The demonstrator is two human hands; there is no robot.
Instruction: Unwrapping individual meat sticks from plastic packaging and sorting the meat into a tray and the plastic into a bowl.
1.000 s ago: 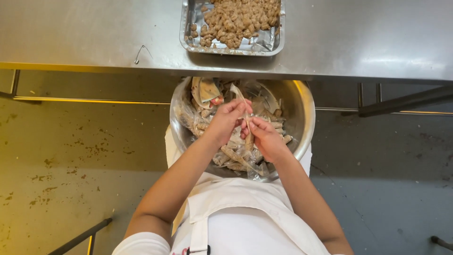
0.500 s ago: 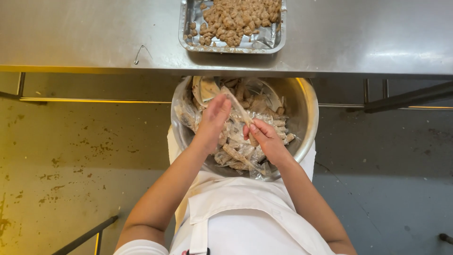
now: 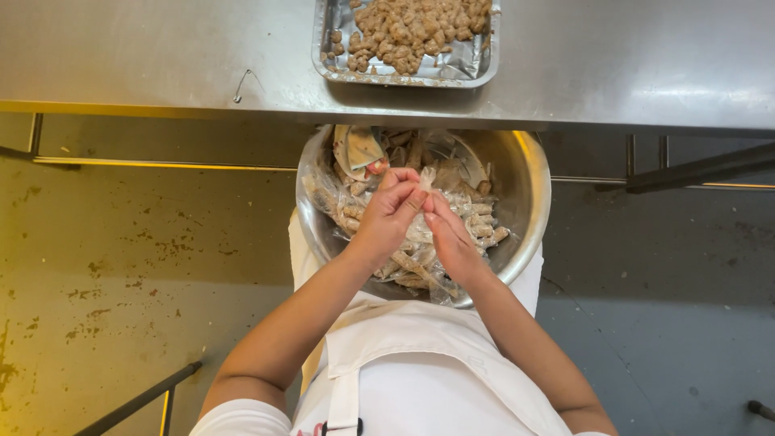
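the stainless steel table (image 3: 161, 56) spanned the top of the head view, with the stained floor (image 3: 121, 266) below its edge. a round metal bowl (image 3: 529, 194) sat lower than the table top, just in front of the person's white apron (image 3: 420, 363), its far rim hidden under the table edge. the bowl held a pile of small brown sausage-like pieces wrapped in clear plastic (image 3: 476, 222), mixed with loose crumpled plastic film. on the table, directly beyond the bowl, stood a rectangular foil tray (image 3: 452, 73) filled with unwrapped brown pieces (image 3: 412, 24).

both hands were over the middle of the bowl, touching each other at the fingertips. the left hand (image 3: 387, 218) was curled, its fingers bent inward and pinched on a small clear plastic wrapper (image 3: 424, 178) raised above the pile. the right hand (image 3: 452, 238) was partly closed, its fingers extended upward and pressed against the same wrapper from the other side. whether a brown piece remained inside the wrapper could not be told. a small bent wire hook (image 3: 245, 83) lay on the table, well apart from the tray.
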